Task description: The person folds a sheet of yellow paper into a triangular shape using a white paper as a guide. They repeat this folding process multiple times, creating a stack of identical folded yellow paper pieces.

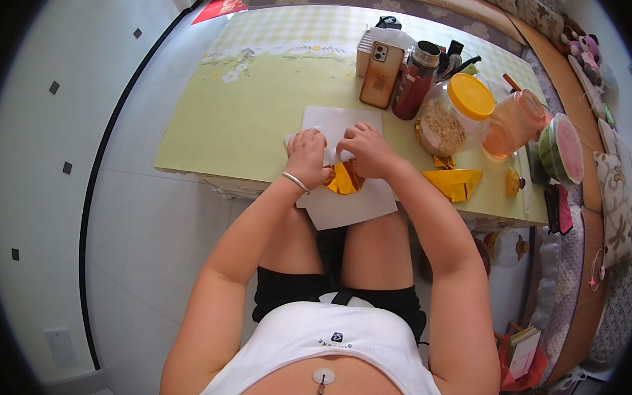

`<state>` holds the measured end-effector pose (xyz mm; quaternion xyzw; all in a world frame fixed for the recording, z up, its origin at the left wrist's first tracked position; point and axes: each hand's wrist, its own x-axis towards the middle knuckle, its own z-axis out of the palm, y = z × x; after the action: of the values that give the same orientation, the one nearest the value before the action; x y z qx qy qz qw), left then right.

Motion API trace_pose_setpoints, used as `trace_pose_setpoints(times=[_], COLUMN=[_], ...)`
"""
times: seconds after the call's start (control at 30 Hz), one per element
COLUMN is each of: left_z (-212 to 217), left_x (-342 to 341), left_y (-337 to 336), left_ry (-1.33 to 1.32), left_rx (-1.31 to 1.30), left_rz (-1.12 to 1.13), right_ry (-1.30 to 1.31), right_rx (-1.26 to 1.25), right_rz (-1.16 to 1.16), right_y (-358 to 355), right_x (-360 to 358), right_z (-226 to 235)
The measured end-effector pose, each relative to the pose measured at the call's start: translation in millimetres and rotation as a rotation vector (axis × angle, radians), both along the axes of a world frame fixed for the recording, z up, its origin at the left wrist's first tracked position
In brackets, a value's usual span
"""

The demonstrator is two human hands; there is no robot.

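Pinching a white paper sheet at the table edge, the left hand and right hand are both closing on it above orange paper pieces, while a yellow-lidded jar is standing near.

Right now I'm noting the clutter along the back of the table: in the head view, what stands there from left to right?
Phone → dark red flask → clear jar with a yellow lid → orange-tinted jar on its side → round container with a green rim
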<state>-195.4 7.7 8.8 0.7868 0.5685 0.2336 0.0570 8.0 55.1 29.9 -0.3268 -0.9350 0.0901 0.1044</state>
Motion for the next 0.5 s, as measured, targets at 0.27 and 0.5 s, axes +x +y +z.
trace_pose_setpoints(times=[0.27,0.5], left_z=[19,5], left_x=[10,6], left_y=[9,9], left_ry=[0.128,0.018], left_rx=[-0.326,-0.185], left_rz=[0.069,-0.006], right_ry=[-0.045,0.093], right_rx=[-0.128,-0.183], right_rz=[-0.072,-0.098], right_y=[5,6], right_x=[-1,-1], right_z=[7,1])
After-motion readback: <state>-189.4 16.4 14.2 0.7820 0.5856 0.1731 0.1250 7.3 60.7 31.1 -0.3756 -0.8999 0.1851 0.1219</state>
